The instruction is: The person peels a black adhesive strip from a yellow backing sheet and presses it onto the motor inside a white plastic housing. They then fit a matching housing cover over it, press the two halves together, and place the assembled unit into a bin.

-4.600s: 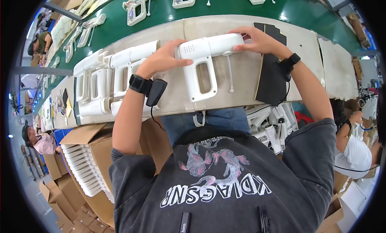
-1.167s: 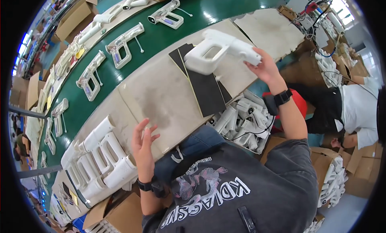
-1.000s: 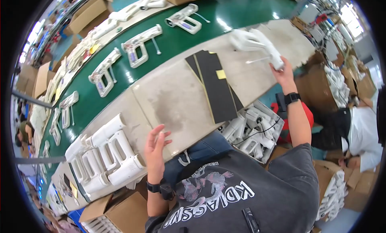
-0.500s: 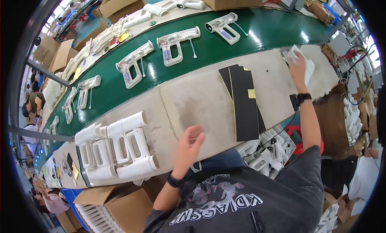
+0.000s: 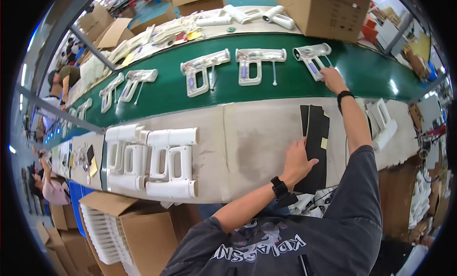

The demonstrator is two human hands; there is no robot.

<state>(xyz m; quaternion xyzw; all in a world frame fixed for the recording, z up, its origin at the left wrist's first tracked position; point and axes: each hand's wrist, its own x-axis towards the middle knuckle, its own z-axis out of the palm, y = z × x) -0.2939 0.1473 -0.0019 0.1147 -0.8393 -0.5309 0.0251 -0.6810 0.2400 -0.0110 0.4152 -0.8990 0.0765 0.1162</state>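
right hand moved to white half-shell on green belt, grip unclear, left hand loosely spread

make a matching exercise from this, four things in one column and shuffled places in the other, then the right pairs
Things
1. right hand
2. left hand
3. black strips
4. grouped white housings

Places
A. on the left part of the beige bench
B. on or just over the black strips
C. on the right part of the bench, with a small yellow patch showing
D. at the handle of an open white housing on the green belt

Pairs: 1-D, 2-B, 3-C, 4-A
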